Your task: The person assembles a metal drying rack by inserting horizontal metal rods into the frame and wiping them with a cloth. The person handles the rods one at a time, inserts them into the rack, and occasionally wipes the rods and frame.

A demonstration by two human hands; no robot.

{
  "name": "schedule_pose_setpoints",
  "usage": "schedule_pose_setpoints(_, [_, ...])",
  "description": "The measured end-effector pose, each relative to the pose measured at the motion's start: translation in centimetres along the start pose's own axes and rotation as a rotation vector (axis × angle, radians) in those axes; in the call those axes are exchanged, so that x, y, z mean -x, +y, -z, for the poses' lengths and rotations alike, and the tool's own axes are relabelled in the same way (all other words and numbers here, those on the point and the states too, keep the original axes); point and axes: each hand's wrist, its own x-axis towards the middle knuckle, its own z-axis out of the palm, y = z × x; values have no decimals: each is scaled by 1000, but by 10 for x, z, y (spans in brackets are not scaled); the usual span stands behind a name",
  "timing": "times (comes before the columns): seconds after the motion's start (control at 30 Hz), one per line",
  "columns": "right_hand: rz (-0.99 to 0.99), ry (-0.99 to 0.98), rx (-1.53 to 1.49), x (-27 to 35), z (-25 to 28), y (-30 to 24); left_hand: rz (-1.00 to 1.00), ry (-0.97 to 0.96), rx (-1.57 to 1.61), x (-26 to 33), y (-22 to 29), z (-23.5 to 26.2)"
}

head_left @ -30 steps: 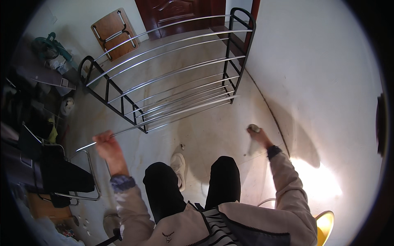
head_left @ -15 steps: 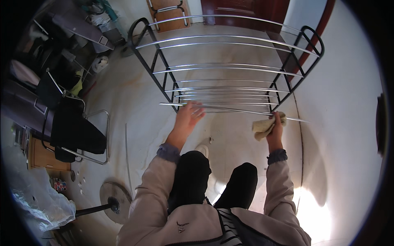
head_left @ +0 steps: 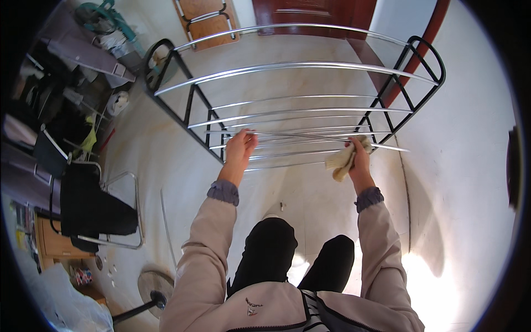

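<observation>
Through the head view, I observe both hands engaged on one thin metal rod (head_left: 304, 135). The rod lies roughly crosswise, slightly lower at its right end, before the lower bars of the shoe-rack-type metal rack (head_left: 298, 65).

Left hand (head_left: 239, 152): fingers curled onto the rod near its left end, a short length projecting beyond them. I cannot tell how firm the grip is.

Right hand (head_left: 360, 157): closed on a beige cloth (head_left: 340, 163) at the rod, toward its right end. The cloth hangs down on the inner side of the hand; the rod end extends past it toward the white wall (head_left: 459, 138). The hands are well apart.

Rack: standing upright on the pale floor (head_left: 310, 199), consisting of two black end frames joined by silver bars at several levels. I cannot tell whether the rod touches it.

Surroundings: a second thin rod (head_left: 167, 224) lies on the floor, left of the left forearm. Farther left stands a black chair (head_left: 91, 199) with a chrome frame. A round base (head_left: 146, 282) with a black pole is below it, near a clear plastic bag (head_left: 61, 304). Behind the rack is a dark red door (head_left: 315, 16).
</observation>
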Motion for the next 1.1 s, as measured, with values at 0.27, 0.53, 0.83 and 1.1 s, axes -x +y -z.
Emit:
schedule_pose_setpoints(0.27, [-132, -32, 18, -60, -44, 4, 16, 74, 44, -54, 9, 15])
schedule_pose_setpoints(0.53, [-140, -13, 74, -62, -59, 5, 17, 21, 124, -82, 12, 18])
schedule_pose_setpoints(0.83, [-226, 13, 199, -62, -94, 0, 51, 131, 131, -71, 31, 22])
schedule_pose_setpoints(1.1, [-294, -147, 208, -8, -33, -34, 84, -178, 141, -7, 20, -5])
